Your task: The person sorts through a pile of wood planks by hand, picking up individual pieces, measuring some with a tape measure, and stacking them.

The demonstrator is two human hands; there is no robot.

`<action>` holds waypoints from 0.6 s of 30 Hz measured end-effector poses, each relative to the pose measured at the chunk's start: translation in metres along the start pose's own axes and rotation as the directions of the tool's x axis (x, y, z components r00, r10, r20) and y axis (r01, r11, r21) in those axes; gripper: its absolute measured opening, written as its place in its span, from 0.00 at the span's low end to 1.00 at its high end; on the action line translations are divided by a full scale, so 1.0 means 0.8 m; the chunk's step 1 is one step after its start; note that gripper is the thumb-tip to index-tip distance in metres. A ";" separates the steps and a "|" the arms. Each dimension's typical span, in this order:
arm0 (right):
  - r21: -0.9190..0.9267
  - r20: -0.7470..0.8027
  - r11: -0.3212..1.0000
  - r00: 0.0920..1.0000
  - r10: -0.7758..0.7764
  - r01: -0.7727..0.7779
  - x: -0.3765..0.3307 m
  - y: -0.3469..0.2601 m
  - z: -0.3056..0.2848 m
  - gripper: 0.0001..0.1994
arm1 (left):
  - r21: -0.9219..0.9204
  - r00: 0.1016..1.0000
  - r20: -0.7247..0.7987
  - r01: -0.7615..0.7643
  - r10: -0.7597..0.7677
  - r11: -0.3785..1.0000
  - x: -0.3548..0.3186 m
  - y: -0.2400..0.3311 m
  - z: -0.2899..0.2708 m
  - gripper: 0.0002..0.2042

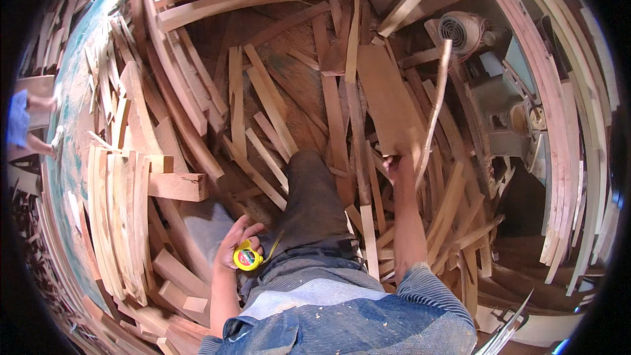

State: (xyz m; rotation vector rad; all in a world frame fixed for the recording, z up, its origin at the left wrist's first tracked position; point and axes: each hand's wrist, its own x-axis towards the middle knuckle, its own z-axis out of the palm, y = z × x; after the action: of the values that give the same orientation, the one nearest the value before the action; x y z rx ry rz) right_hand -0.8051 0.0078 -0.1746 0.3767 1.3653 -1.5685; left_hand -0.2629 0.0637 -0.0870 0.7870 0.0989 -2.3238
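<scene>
open room is tight: planks lean and cross close around the person's dark trousers [315, 190], and the one broad gap is a strip of greenish floor [73, 138] toward the left rim, dusted with sawdust. two long boards [256, 6] bound the space at the top, and a bundle of long planks [555, 158] edges it on the right.

the left hand [240, 243] is at the left of the lap, holding a yellow tape measure [247, 259] with its round face up; a thin yellow strip [276, 244] shows just beside it. the right hand [392, 164] is farther forward, fingers curled, at the near end of a wide board [388, 92]; i cannot tell whether it grips that board. a thin crooked stick [435, 115] rises just beside the right forearm.

the ground among the wood is brown and dusty. a motor [453, 31] with a round grille sits at the upper right, and part of another person [21, 118], in blue, shows at the far left rim.

counted: one tape measure, one wide board, one crooked stick, one motor, one thick block [177, 186] lying across by the upright pile of pale slats [118, 217]. the loose planks are too many and too overlapped to count.
</scene>
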 end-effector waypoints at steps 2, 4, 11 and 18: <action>-0.200 0.038 0.945 0.965 -0.258 0.260 0.007 -0.025 0.037 0.06 | 0.022 1.000 0.022 0.004 -0.004 1.000 -0.004 0.002 0.002 0.28; -0.245 0.040 0.881 0.912 -0.409 0.405 0.013 -0.052 0.073 0.09 | 0.014 0.999 0.047 -0.018 0.017 1.000 -0.007 -0.001 -0.009 0.29; -0.296 0.041 0.806 0.851 -0.524 0.512 -0.170 -0.154 0.169 0.15 | 0.233 0.999 0.045 -0.040 0.031 0.972 -0.010 0.012 -0.018 0.38; -0.032 0.272 0.754 0.732 -0.625 0.656 -0.318 -0.111 0.159 0.08 | 0.255 0.992 0.117 -0.084 0.056 0.963 -0.014 -0.002 -0.027 0.45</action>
State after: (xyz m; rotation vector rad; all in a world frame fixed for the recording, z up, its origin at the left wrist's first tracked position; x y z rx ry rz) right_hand -0.7131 0.0027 0.1087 -0.4226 1.4663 -1.9869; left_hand -0.2461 0.0774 -0.0984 0.7738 -0.2831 -2.3343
